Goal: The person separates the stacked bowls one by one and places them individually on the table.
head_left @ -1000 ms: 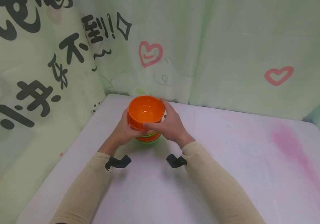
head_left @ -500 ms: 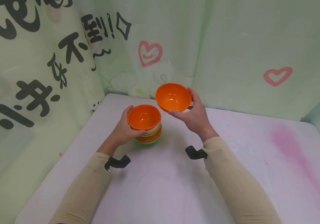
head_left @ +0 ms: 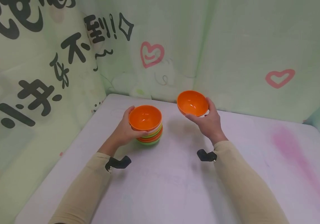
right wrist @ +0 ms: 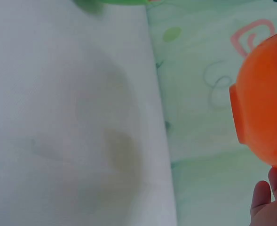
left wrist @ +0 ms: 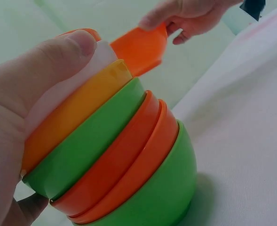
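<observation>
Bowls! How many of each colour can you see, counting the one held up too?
Orange bowls: 4
Green bowls: 2
Yellow bowl: 1
White bowl: 1
Total: 8

a curtained booth: printed green drapes border a pale table.

Long sleeves on both arms, left sleeve and right sleeve, same plain beige, slightly loose, with some soft creases toward the lower part. Cuffs end right about the wrists, and the hands are bare. Each cuff has a chunky black mount sticking out on the inner side, left mount and right mount, kinda bent and angular. Some little pale speck under the left one, maybe metal, too small to tell.
</observation>
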A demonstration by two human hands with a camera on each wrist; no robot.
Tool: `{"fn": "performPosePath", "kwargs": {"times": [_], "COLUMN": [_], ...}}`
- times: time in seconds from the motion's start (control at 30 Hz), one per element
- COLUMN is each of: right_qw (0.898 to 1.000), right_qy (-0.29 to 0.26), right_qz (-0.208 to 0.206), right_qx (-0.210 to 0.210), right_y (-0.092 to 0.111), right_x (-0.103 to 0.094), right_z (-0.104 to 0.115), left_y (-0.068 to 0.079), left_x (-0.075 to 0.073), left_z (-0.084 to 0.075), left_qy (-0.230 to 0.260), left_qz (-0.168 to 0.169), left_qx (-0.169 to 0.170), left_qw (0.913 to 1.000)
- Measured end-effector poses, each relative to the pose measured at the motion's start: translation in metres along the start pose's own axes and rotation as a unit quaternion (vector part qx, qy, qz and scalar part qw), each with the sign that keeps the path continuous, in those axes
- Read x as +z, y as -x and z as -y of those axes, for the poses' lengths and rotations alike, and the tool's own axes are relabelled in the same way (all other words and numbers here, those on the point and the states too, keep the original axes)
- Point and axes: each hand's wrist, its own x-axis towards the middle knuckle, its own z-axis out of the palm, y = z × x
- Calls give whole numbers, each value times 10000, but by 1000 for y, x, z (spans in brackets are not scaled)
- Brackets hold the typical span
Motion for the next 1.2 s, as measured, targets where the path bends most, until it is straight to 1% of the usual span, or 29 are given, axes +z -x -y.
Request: {"fn": "performPosePath", "kwargs": {"times": [0.13, 0.27, 0.37, 0.53, 0.63, 0.8, 0.97, 1.2], "right_qw": [9996, 9988, 9984, 9978, 9978, 9961, 9944, 9930], "right_qy": [99, 249, 345, 319, 300, 342, 364, 516], "right_qz": [62, 125, 139, 151, 236, 391, 483, 608], "right_qx": [253, 409, 430, 554, 540, 714, 862, 870], "right_y": [-2, -4, -6, -7, -8, -12, -13, -15], "right_x": [2, 3, 4, 7, 9, 11, 13, 16], "right_z": [-11, -22, -30, -37, -42, -53, -58, -65], "left_y": [-1, -1, -2, -2, -2, -1, -1, 0], "left_x": [1, 2, 2, 2, 1, 1, 1, 1], "left_z": [0, 1, 2, 3, 3, 3, 2, 0], "left_qy": [-13, -7, -6, -62, -60, -6, -5, -58], "left_qz": [-1, -14, -25, -49, -60, -26, -31, -38], "left_qx": [21, 17, 29, 27, 23, 23, 30, 24], "left_qw": [10000, 10000, 10000, 10000, 10000, 10000, 10000, 10000]}}
